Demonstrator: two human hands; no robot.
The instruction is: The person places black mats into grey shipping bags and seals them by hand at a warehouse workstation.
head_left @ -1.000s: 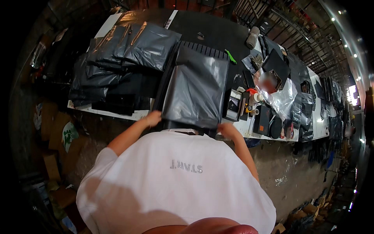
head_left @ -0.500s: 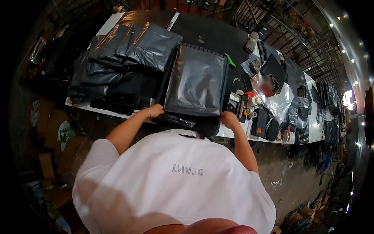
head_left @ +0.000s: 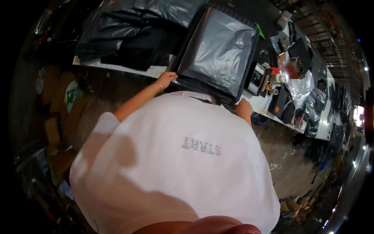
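A dark grey plastic bag point(head_left: 218, 48) lies flat in front of me, its surface shiny and creased. Its near end hangs close to the table's front edge, by my chest. My left hand point(head_left: 166, 79), with a thin bracelet at the wrist, is closed on the bag's near left corner. At the near right corner is my right hand point(head_left: 244, 108), its fingers bent in at the bag's edge and partly hidden by my shirt. Black ribbed edging shows along the far side beneath the bag.
More dark plastic bags point(head_left: 124, 23) are piled at the left of the white table point(head_left: 156, 71). To the right stand an open black box point(head_left: 257, 78), tape rolls point(head_left: 277, 78), clear plastic wrap point(head_left: 304, 87) and a black box point(head_left: 279, 100). A green tool point(head_left: 260, 31) lies beyond the bag.
My view has tilted and turned, so the table appears higher and slanted. Both hands stay at the bag's near corners, and the near end now looks drawn closer to my chest.
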